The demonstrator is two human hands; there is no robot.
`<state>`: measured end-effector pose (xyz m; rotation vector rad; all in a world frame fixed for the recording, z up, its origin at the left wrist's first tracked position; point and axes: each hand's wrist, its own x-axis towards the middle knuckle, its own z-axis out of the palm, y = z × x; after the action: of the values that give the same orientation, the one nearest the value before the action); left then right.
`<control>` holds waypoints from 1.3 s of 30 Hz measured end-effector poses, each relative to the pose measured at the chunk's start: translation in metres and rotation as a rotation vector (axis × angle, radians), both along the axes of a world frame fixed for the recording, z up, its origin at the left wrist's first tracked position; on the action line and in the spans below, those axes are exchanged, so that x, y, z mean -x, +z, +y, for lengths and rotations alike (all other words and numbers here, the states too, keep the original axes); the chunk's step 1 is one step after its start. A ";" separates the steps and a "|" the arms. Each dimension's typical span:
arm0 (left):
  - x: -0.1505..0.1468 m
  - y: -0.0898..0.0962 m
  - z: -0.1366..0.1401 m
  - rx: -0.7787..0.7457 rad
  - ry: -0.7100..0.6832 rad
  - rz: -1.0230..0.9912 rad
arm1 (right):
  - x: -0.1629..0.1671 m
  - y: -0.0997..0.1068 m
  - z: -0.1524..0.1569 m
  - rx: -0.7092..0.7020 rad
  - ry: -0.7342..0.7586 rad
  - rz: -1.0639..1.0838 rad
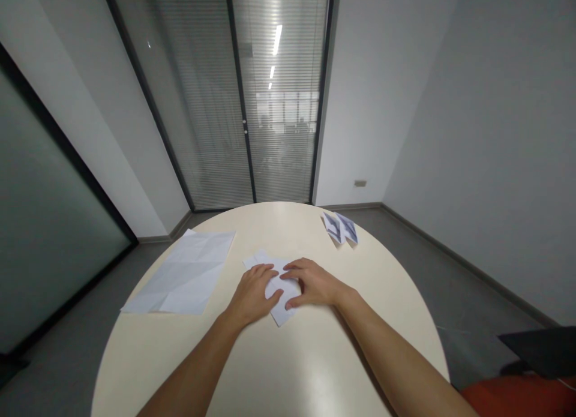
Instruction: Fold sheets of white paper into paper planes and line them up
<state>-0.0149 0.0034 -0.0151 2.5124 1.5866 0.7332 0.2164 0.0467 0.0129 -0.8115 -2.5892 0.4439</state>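
A piece of folded white paper [281,314] lies at the middle of the round table, one corner pointing toward me. My left hand [255,294] rests over its left side, fingers stretched out and thumb apart. From the right, my right hand [310,283] touches the paper with curved fingers, the thumb held away from them. Part of the paper is hidden under both hands, and some of it shows beyond the fingertips.
Left on the cream table [265,369] lies a large creased white sheet [189,273]. A folded paper piece with dark printed patches [341,228] stands near the far right edge. A black and red object [535,357] is at the lower right, beyond the table.
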 end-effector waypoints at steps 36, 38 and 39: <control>0.002 0.002 0.000 -0.016 -0.090 -0.002 | -0.006 -0.001 0.006 0.030 -0.022 0.045; 0.002 0.003 -0.001 -0.012 -0.117 0.017 | -0.007 -0.002 0.007 0.031 -0.027 0.043; 0.002 0.004 -0.002 -0.007 -0.125 0.030 | -0.008 -0.003 0.007 0.034 -0.031 0.044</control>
<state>-0.0171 0.0011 -0.0115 2.6104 1.4217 0.6902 0.2241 0.0538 0.0101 -0.8424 -2.5321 0.4925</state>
